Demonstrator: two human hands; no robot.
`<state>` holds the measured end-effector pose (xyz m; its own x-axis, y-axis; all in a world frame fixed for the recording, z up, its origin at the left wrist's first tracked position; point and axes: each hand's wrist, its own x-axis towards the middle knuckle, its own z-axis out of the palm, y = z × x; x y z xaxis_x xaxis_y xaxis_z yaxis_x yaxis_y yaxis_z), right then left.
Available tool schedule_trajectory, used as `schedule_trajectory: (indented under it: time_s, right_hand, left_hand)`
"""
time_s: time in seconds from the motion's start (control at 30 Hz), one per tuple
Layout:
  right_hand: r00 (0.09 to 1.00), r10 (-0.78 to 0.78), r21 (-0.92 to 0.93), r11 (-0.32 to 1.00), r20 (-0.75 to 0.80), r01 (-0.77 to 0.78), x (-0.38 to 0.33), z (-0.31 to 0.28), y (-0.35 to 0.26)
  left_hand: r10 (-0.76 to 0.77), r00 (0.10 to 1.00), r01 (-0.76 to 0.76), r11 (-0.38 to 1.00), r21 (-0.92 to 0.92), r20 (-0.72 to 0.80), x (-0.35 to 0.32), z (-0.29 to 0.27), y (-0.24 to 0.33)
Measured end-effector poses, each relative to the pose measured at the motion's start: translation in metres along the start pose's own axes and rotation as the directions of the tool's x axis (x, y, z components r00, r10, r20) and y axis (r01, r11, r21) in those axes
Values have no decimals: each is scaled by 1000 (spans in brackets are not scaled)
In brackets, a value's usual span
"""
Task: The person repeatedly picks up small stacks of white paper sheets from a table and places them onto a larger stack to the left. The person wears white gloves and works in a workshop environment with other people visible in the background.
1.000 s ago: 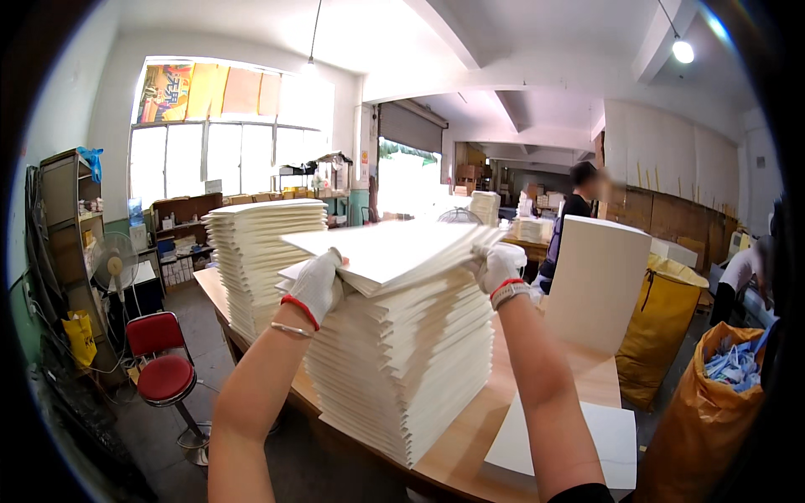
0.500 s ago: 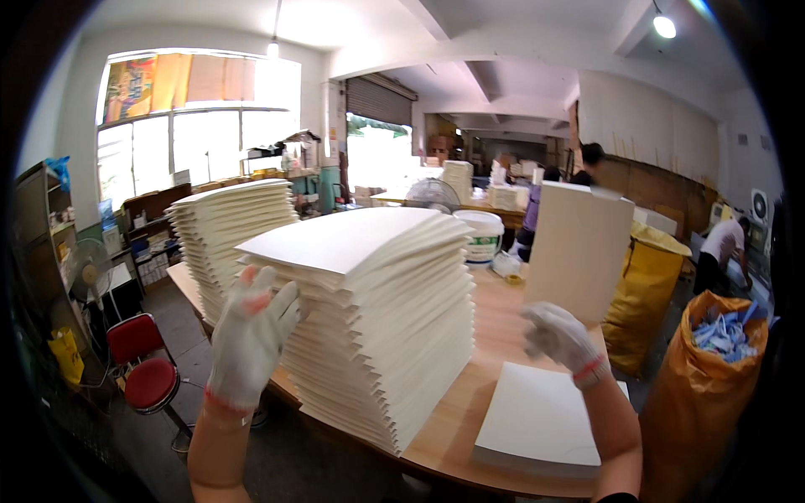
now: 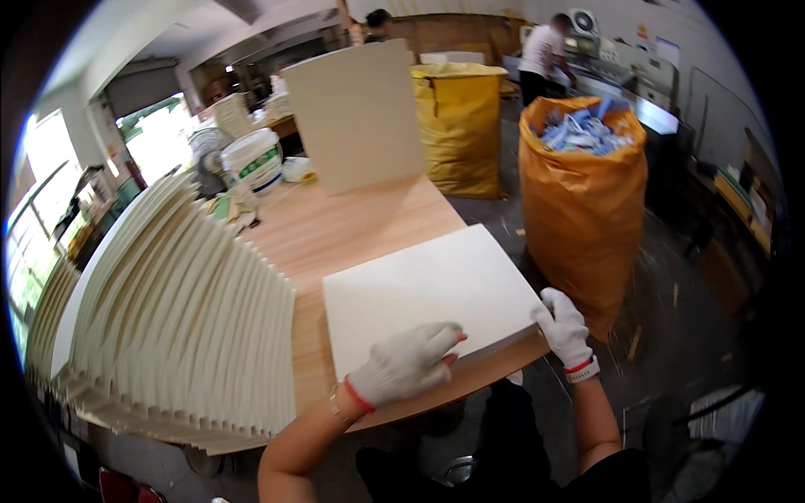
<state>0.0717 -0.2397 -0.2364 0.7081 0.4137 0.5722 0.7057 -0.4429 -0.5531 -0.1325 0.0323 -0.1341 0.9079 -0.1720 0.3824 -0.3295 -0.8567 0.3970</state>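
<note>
Wooden counter [image 3: 352,226] under you carries a flat white rectangular board [image 3: 423,293] near its front edge. Your left hand [image 3: 402,365] lies flat at six o'clock, fingers spread, gripping nothing. Your right hand [image 3: 563,327] pinches the four o'clock corner. Judged stiff, light, slick: lift by opposite edges. Fanned cream board stack [image 3: 168,318] at nine; orange sack [image 3: 583,193] at two.

White tub [image 3: 254,162] with green label on the table's far end, beside two bulging sacks

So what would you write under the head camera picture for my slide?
Two gloved hands, left hand and right hand, grip a white board on a wooden table.
</note>
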Motion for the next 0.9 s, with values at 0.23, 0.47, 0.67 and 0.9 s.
schedule_trajectory:
  time_s: [0.23, 0.47, 0.67, 0.9]
  right_hand:
    - [891, -421, -553, 708, 168, 439, 10, -17, 11]
    - [847, -526, -14, 850, -73, 526, 81, 14, -28]
    - [776, -606, -242, 790, -174, 563, 87, 36, -10]
    - [839, -487, -173, 873, -243, 457, 79, 37, -1]
  left_hand:
    - [152, 983, -168, 970, 174, 103, 81, 89, -40]
    - [187, 981, -189, 981, -38, -56, 88, 95, -55]
    - [80, 997, -79, 979, -185, -3, 91, 102, -68]
    - [-128, 980, 168, 941, -294, 150, 90, 88, -62]
